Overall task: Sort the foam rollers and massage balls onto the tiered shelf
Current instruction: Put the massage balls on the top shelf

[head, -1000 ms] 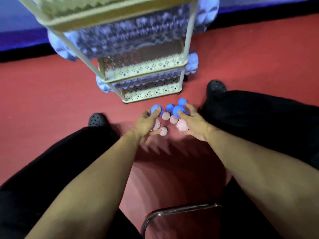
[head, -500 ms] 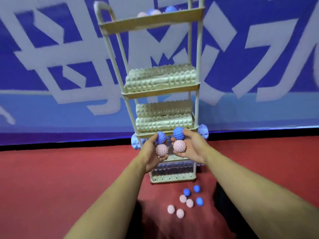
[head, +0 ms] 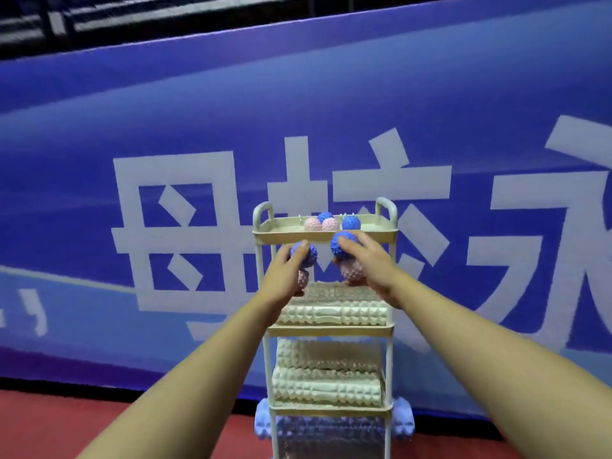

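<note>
since half a second ago your hands have carried the massage balls up from the middle tiers to just under the top tray [head: 326, 237]. your left hand [head: 281, 276] curls round a blue ball [head: 306, 253] and a pink ball [head: 303, 279]; your right hand [head: 366, 266] grips another blue ball [head: 341, 243] over a pink one [head: 351, 270]. the tray's rim lies just above and beyond both grips, closer to the right.

The left hand [head: 284, 276] covers most of its pink ball [head: 303, 279], and the right hand [head: 367, 266] hides part of its own pink ball [head: 351, 271]. The shelf [head: 326, 236] is cut off at the bottom edge, its lowest tier blurred. The blue roller [head: 404, 420] there shows only its ends. How many balls sit in the top tray behind its rim cannot be told.
</note>
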The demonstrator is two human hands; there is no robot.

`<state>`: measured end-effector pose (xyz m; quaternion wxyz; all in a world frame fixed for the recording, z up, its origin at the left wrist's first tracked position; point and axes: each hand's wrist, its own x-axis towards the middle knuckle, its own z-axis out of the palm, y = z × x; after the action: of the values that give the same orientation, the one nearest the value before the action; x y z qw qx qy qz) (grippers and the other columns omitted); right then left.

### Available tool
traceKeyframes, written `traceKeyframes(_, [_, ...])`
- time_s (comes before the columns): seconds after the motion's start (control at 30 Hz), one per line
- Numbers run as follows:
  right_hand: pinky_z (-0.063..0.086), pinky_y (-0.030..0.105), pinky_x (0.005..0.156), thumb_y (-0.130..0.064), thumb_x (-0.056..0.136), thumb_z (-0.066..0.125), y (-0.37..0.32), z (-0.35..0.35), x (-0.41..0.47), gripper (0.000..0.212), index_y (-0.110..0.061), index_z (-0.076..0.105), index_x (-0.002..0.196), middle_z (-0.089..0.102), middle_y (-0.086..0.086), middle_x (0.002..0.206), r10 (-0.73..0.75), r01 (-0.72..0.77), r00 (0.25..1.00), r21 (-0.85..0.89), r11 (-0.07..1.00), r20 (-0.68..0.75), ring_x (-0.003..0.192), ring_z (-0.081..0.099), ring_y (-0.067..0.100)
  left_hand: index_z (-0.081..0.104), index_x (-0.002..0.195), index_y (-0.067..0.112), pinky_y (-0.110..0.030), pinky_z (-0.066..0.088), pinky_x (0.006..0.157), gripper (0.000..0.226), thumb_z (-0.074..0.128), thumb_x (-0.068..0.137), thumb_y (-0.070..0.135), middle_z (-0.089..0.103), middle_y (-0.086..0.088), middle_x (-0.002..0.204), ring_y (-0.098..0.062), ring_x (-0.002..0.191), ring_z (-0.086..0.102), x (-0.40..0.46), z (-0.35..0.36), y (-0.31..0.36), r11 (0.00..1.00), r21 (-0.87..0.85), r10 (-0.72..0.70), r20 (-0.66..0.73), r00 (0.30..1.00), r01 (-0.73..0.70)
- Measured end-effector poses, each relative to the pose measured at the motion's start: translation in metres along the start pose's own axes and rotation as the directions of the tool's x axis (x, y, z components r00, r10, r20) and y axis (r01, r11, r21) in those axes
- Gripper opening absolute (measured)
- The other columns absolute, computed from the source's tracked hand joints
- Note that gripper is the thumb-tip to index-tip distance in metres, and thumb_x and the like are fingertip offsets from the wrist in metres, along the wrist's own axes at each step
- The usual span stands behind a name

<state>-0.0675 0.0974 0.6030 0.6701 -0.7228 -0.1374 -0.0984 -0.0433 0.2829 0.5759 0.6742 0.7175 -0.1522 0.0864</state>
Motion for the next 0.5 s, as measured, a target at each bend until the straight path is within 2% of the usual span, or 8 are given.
traceKeyframes(0.07, [0.052, 0.031, 0.06, -0.044, 0.099, 0.057, -0.027, -0.007, 0.029, 0.031, -0.021, 0.06, 0.119, 0.068, 0.004, 0.095, -0.123, 0.113, 0.992, -0.237, 0.965, -0.029, 0.08, 0.06, 0.018, 0.059, 0.103, 0.024, -0.027, 0.042, 0.056, 0.031, 0.053, 0.099, 0.054, 0.064, -0.001, 0.086, -0.012, 0.06, 0.05, 0.029, -0.004, 0.027, 0.988, 0.091, 0.126, -0.013, 0.992, -0.124])
traceKeyframes(0.13, [0.053, 0.033, 0.07, -0.063, 0.089, 0.055, -0.043, -0.017, 0.058, 0.041, -0.029, 0.059, 0.112, 0.07, -0.003, 0.096, -0.226, 0.193, 0.974, -0.444, 0.875, -0.021, 0.082, 0.062, 0.014, 0.059, 0.1, 0.025, -0.031, 0.046, 0.063, 0.038, 0.055, 0.092, 0.062, 0.065, 0.001, 0.086, -0.014, 0.068, 0.055, 0.059, -0.007, 0.047, 0.95, 0.245, 0.209, -0.04, 0.977, -0.193])
traceKeyframes(0.2, [0.052, 0.035, 0.078, -0.066, 0.091, 0.049, -0.05, -0.028, 0.086, 0.04, -0.032, 0.056, 0.111, 0.07, -0.006, 0.1, -0.24, 0.209, 0.97, -0.632, 0.746, 0.037, 0.09, 0.065, 0.013, 0.061, 0.101, 0.028, -0.029, 0.05, 0.07, 0.036, 0.055, 0.091, 0.062, 0.068, 0.008, 0.088, -0.011, 0.078, 0.063, 0.087, -0.008, 0.058, 0.886, 0.41, 0.256, -0.044, 0.966, -0.216])
traceKeyframes(0.27, [0.049, 0.031, 0.073, -0.064, 0.096, 0.047, -0.049, -0.04, 0.112, 0.04, -0.03, 0.055, 0.116, 0.068, -0.006, 0.104, -0.192, 0.2, 0.976, -0.772, 0.603, 0.103, 0.092, 0.064, 0.012, 0.058, 0.105, 0.029, -0.026, 0.05, 0.067, 0.033, 0.051, 0.096, 0.059, 0.067, 0.012, 0.09, -0.008, 0.082, 0.064, 0.111, -0.008, 0.064, 0.759, 0.611, 0.279, 0.004, 0.96, -0.223])
traceKeyframes(0.33, [0.046, 0.027, 0.068, -0.066, 0.095, 0.046, -0.043, -0.047, 0.133, 0.044, -0.028, 0.057, 0.114, 0.067, -0.005, 0.102, -0.124, 0.182, 0.983, -0.832, 0.524, 0.137, 0.089, 0.064, 0.012, 0.058, 0.108, 0.027, -0.023, 0.044, 0.061, 0.035, 0.047, 0.098, 0.059, 0.069, 0.009, 0.094, -0.009, 0.081, 0.063, 0.13, -0.006, 0.065, 0.631, 0.74, 0.251, 0.089, 0.964, -0.233])
traceKeyframes(0.37, [0.046, 0.027, 0.068, -0.068, 0.094, 0.046, -0.04, -0.05, 0.142, 0.046, -0.028, 0.058, 0.111, 0.067, -0.005, 0.099, -0.09, 0.165, 0.986, -0.843, 0.513, 0.138, 0.087, 0.063, 0.012, 0.059, 0.108, 0.026, -0.022, 0.042, 0.061, 0.037, 0.047, 0.098, 0.06, 0.07, 0.006, 0.096, -0.01, 0.082, 0.064, 0.141, -0.005, 0.062, 0.596, 0.766, 0.228, 0.125, 0.966, -0.24])
traceKeyframes(0.43, [0.048, 0.028, 0.072, -0.073, 0.091, 0.044, -0.031, -0.053, 0.158, 0.05, -0.029, 0.061, 0.104, 0.068, -0.006, 0.094, -0.052, 0.137, 0.99, -0.858, 0.496, 0.128, 0.084, 0.064, 0.011, 0.062, 0.107, 0.023, -0.023, 0.043, 0.063, 0.041, 0.047, 0.098, 0.06, 0.071, 0.001, 0.098, -0.013, 0.084, 0.064, 0.157, -0.002, 0.057, 0.579, 0.778, 0.186, 0.166, 0.968, -0.245])
traceKeyframes(0.5, [0.051, 0.031, 0.079, -0.074, 0.092, 0.043, -0.02, -0.055, 0.169, 0.05, -0.029, 0.062, 0.105, 0.07, -0.005, 0.095, -0.022, 0.138, 0.989, -0.872, 0.469, 0.145, 0.087, 0.065, 0.012, 0.064, 0.107, 0.019, -0.024, 0.046, 0.067, 0.044, 0.047, 0.099, 0.059, 0.07, -0.001, 0.098, -0.017, 0.087, 0.065, 0.169, 0.001, 0.047, 0.614, 0.756, 0.12, 0.192, 0.974, -0.225])
